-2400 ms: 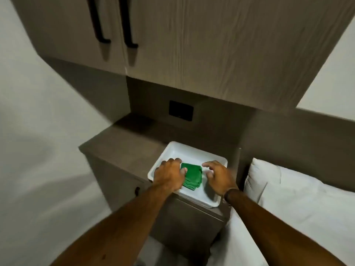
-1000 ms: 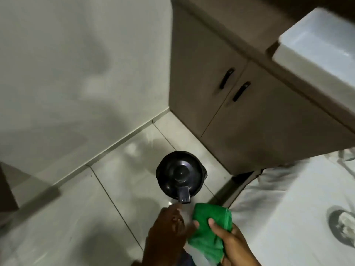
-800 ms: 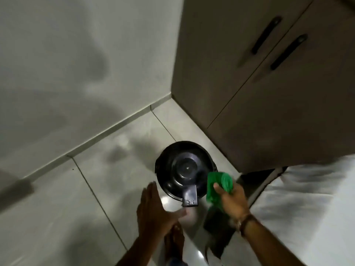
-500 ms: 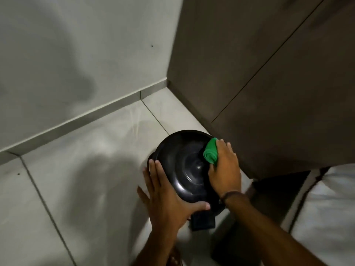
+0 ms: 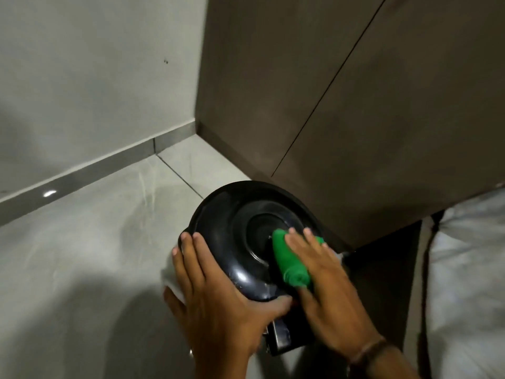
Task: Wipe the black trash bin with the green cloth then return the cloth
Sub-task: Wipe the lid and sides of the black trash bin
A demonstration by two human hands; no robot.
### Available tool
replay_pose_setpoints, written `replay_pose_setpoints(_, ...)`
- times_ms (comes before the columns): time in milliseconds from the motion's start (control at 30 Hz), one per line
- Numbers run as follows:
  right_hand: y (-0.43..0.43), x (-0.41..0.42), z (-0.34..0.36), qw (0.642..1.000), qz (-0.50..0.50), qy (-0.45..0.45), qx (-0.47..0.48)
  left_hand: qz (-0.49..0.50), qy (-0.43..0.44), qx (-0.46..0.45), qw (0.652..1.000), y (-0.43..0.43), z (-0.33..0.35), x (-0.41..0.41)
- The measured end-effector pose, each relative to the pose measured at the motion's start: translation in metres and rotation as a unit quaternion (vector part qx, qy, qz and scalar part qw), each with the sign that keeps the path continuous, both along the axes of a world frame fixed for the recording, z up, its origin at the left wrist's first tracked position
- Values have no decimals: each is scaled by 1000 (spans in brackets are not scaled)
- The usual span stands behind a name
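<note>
A round black trash bin (image 5: pixel 235 236) with a glossy domed lid stands on the floor in the corner beside a cabinet. Its foot pedal (image 5: pixel 280 339) sticks out toward me. My left hand (image 5: pixel 216 294) wraps the bin's near left rim and steadies it. My right hand (image 5: pixel 325 285) lies flat on the lid's right side and presses a rolled green cloth (image 5: pixel 289 259) against it. Part of the cloth is hidden under my fingers.
A dark brown cabinet (image 5: pixel 355 105) rises right behind the bin. A pale wall with a grey skirting (image 5: pixel 82 170) runs at the left. Light floor tiles (image 5: pixel 82 255) spread to the left. White bedding (image 5: pixel 470 283) fills the right edge.
My right hand slid the green cloth from the lid's far right edge toward its middle. The left hand shifted further around the near rim. The view came closer to the bin.
</note>
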State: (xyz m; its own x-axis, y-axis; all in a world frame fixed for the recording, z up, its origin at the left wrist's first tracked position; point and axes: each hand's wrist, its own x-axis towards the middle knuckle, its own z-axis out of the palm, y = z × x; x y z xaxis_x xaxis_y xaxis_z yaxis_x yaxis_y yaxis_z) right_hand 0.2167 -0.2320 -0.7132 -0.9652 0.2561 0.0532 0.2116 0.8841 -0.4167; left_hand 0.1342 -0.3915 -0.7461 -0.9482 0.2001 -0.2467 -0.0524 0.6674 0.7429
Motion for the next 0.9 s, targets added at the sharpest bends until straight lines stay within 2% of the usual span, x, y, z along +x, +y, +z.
replay_pose_setpoints(67,11,-48,5,995,-103,5,-7,-7,-10,-4,1000,0,3,-1)
replay_pose_setpoints(100,6,-72,7,994,-113,-6,5,-18,-15,-8,1000,-1,5,-1)
replay_pose_setpoints(133,-5,-90,6,995,-97,-10,15,-26,-18,-12,999,-1,6,0)
replay_pose_setpoints(200,-36,-89,-1,1000,6,-12,-8,-10,15,-25,1000,-2,3,2)
replay_pose_setpoints(267,-54,-41,-7,995,93,-23,-35,8,53,-27,998,-2,0,6)
replay_pose_setpoints(300,-54,-16,-5,994,103,-19,-38,8,56,-30,998,-3,-1,6)
replay_pose_setpoints(333,-44,2,-4,995,91,-15,-34,4,43,-24,999,-2,1,4)
replay_pose_setpoints(400,-11,6,-4,999,6,25,-29,-20,-24,-11,999,-1,9,-1)
replay_pose_setpoints(467,17,-32,2,992,-113,28,-50,-23,-54,-1,998,0,9,-5)
replay_pose_setpoints(533,30,-91,15,982,-173,11,-70,-31,-52,0,998,1,6,-6)
replay_pose_setpoints(600,20,-143,20,993,-109,-30,-15,-34,-50,-4,998,1,5,-8)
replay_pose_setpoints(667,-5,-173,21,996,16,-71,46,-37,-54,-1,998,1,7,-8)
replay_pose_setpoints(733,-14,-184,21,989,79,-112,56,-34,-50,0,998,0,7,-8)
replay_pose_setpoints(800,7,-187,30,989,43,-138,37,-41,-49,-3,998,-1,8,-7)
replay_pose_setpoints(900,64,-171,44,978,-84,-192,24,-45,-41,-8,998,-2,10,-5)
